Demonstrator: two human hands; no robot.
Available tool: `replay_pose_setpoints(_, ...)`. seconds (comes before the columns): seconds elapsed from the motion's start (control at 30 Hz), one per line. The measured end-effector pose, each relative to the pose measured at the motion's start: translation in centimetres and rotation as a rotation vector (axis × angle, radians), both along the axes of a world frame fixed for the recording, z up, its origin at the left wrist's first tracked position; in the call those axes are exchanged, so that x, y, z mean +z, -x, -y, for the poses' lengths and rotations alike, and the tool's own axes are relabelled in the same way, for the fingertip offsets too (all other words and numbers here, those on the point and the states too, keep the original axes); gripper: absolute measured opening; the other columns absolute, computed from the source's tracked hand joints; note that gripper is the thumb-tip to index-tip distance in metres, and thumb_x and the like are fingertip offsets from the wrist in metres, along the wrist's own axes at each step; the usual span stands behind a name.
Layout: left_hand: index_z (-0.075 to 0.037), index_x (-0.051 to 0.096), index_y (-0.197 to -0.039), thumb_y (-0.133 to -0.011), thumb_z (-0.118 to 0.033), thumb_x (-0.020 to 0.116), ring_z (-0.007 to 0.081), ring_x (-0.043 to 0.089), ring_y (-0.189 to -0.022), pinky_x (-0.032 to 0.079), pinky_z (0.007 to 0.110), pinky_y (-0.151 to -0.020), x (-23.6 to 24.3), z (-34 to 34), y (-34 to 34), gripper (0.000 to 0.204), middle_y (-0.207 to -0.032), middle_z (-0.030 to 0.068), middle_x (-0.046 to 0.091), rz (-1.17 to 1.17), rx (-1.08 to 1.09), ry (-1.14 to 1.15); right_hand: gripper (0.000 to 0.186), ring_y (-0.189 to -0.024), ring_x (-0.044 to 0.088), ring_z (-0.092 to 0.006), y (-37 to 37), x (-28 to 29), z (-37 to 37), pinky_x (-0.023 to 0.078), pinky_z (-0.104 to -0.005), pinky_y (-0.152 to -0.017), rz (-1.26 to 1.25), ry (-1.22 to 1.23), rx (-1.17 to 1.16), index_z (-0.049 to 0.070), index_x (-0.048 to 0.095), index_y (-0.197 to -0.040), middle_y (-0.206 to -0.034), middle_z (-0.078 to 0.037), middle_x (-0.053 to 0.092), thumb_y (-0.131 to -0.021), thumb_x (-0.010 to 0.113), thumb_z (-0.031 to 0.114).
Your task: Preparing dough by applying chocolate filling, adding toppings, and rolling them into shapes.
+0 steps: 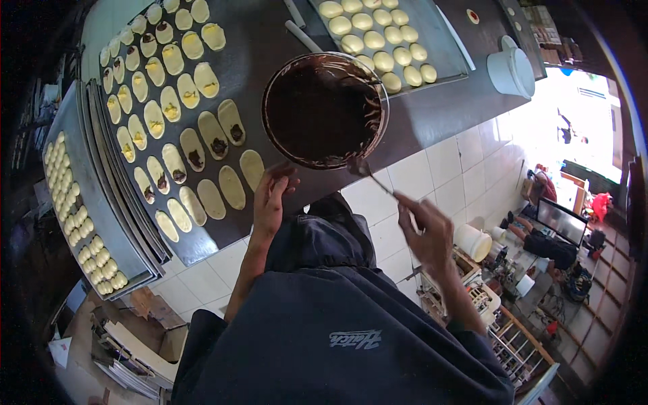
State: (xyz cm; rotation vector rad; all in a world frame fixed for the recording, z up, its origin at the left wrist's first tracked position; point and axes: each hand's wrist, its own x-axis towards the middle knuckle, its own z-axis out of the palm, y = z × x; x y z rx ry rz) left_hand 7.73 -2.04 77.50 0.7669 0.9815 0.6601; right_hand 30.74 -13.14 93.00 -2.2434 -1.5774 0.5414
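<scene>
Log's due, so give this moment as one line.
Right hand: holds spoon by bowl | Left hand: near bowl | Dough ovals: some topped

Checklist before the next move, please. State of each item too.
1. Spoon held: ok, its handle is in the right hand's grip.
2. Spoon head loaded: cannot tell; it looks dark brown, but the amount is unclear.
3. Dark brown filling available: ok, plenty shows in the bowl.
4. Bowl safely on the table: cannot tell; it sits close to the near edge and its base is hidden.
5. Left hand steadying the bowl: cannot tell; it is beside the near rim, contact unclear.
6. Nearest row of dough ovals topped: not ok, all bare.
</scene>
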Motion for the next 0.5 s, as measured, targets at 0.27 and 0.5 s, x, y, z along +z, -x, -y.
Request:
replay_pose_setpoints(0.27, -0.005, 0.053, -0.123, -0.096, -0.011, 0.046, 0.0155, 0.060, -0.091, 0.045, 0.025, -0.080, 1.4, 1.0, -1.6, 0.029, -0.111, 0.0076, 0.061, -0.084, 0.156, 0.014, 0.022, -0.046, 0.042, -0.0134, -8.3, -3.9, -9.6, 0.036, -0.0308, -0.045, -0.255, 0.318, 0.287, 0.009, 0.074, -0.097, -0.065, -0.004, 0.062, -0.078, 0.066, 0.018)
replay_pose_setpoints(0.5, -0.005, 0.053, -0.123, -0.095, -0.011, 0.046, 0.0164, 0.061, -0.090, 0.046, 0.026, -0.080, 1.0, 3.5, -1.7, 0.029, -0.112, 0.0082, 0.061, -0.169, 0.364, 0.065, 0.023, -0.050, 0.040, -0.0094, -7.9, -6.2, -10.9, 0.030, -0.0232, -0.048, -0.571, 0.431, 0.301, 0.004, 0.074, -0.096, -0.065, -0.002, 0.061, -0.084, 0.063, 0.021)
